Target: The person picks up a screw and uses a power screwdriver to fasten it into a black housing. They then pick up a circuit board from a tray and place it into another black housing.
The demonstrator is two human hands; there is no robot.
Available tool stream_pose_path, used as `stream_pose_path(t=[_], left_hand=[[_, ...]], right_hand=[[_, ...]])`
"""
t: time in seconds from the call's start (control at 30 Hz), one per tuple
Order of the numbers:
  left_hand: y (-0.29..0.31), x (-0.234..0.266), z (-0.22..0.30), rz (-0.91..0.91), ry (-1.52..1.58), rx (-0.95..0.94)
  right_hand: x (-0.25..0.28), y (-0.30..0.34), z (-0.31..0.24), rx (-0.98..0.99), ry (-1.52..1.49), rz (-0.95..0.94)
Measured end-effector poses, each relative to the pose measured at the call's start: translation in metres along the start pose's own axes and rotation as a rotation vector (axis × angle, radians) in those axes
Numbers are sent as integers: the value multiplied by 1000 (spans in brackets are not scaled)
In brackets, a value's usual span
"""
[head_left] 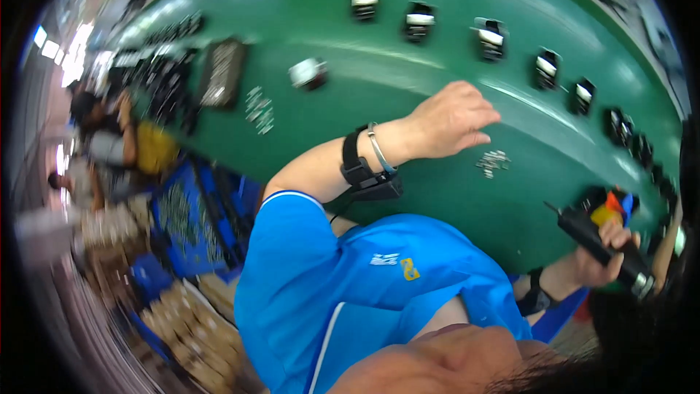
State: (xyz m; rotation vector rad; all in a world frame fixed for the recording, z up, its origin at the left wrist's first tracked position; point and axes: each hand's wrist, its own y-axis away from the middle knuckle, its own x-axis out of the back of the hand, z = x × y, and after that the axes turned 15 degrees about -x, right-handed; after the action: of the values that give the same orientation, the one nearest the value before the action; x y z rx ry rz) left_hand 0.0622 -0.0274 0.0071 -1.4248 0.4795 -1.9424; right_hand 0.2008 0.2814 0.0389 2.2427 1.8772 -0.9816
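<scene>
Clock face laid over the whole view. Right hand (601, 257), between 3 and 4 o'clock: fingers clamped around a black power screwdriver (587, 237), its bit toward 10. Left hand (452, 120), near 1–2 o'clock, above green table (408, 113); fingers loosely curled, blurred; cannot tell whether anything is pinched. Small metal pieces (494, 164) lie near it, toward its 5 o'clock. Black units with white tops arc from 12 toward 3, nearest 12 being one unit (364, 3). Brown tray (223, 73) at 10.
</scene>
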Motion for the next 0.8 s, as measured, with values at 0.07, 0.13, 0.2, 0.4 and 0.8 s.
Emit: stream_pose_path(t=[0.07,0.13,0.2,0.4,0.8], left_hand=[[49,13,14,40,-86,84],[95,28,31,82,-205,210],[128,43,45,131,-266,315],[234,108,71,274,-845,858],[240,95,47,281,-437,810]], right_hand=[[5,12,4,-46,-76,21],[5,14,14,-99,-136,-13],[5,16,15,-197,-234,-1],[-15,-2,32,-290,-291,-41],[-40,-23,51,-375,-297,-116]])
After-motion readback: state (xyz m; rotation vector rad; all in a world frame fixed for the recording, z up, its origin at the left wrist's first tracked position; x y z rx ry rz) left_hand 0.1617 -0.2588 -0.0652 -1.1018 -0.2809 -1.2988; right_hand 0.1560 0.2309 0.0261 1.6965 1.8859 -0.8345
